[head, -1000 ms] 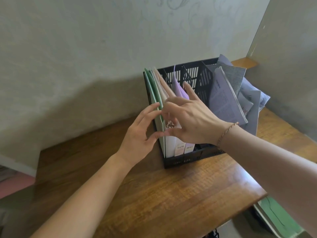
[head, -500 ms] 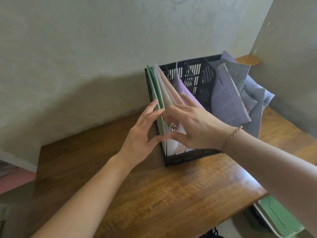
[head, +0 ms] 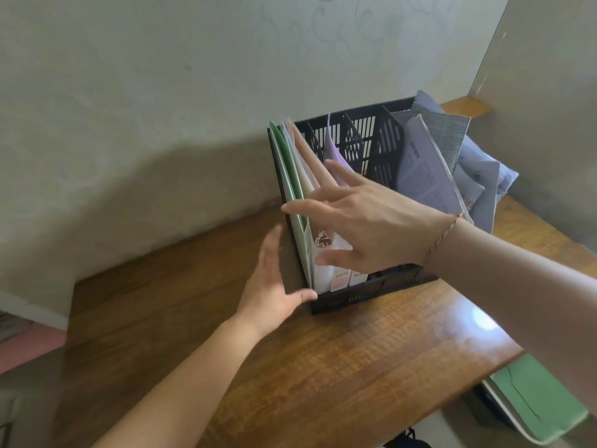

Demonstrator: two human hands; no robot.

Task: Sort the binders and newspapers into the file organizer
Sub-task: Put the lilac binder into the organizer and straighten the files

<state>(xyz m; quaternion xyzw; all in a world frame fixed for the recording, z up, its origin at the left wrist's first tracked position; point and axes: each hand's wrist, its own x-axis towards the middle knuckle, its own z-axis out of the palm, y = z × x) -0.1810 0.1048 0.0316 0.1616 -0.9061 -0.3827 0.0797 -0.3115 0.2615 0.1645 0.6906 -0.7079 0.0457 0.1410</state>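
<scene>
A black slatted file organizer (head: 361, 295) stands on the wooden table. Green, white and lilac binders (head: 292, 176) lean in its left slots. Grey newspapers (head: 426, 169) fill and spill over its right slots. My left hand (head: 274, 282) lies flat against the organizer's left outer wall, thumb at its front lower corner, fingers apart. My right hand (head: 365, 221) hovers spread over the front of the binders, fingertips touching their edges, gripping nothing. A small metal clip (head: 323, 239) hangs on a white binder.
The wooden table (head: 323, 367) ends near the bottom right. Walls stand close behind and to the right. A green-topped object (head: 542, 402) sits below the table's right edge, a pink surface (head: 29, 347) lower left.
My left hand dropped from pinching the green binder's edge to the organizer's side wall. My right hand opened and spread over the binders.
</scene>
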